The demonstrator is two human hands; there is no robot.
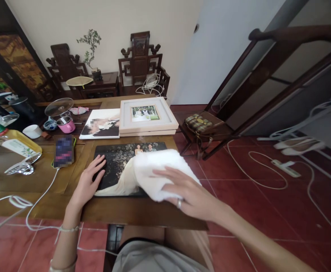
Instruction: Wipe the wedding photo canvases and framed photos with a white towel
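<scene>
A dark wedding photo panel [115, 164] lies flat on the wooden table [142, 211] in front of me; a couple and a long pale gown show on it. My left hand [93, 175] rests on its left edge with the fingers spread. Over the panel's right part, my right hand [186, 194] grips a bunched white cloth [154, 164], its fingers laid over the cloth. The cloth covers the panel's right side, so that part is hidden.
Behind the panel are stacked framed photos [148, 128] and a white-edged photo panel [100, 130]. To the left lie a phone [64, 151] on a charging cable, an oil bottle [17, 139] and a pink cup [66, 124]. A wooden chair [219, 128] with a plaid bag [198, 122] stands right.
</scene>
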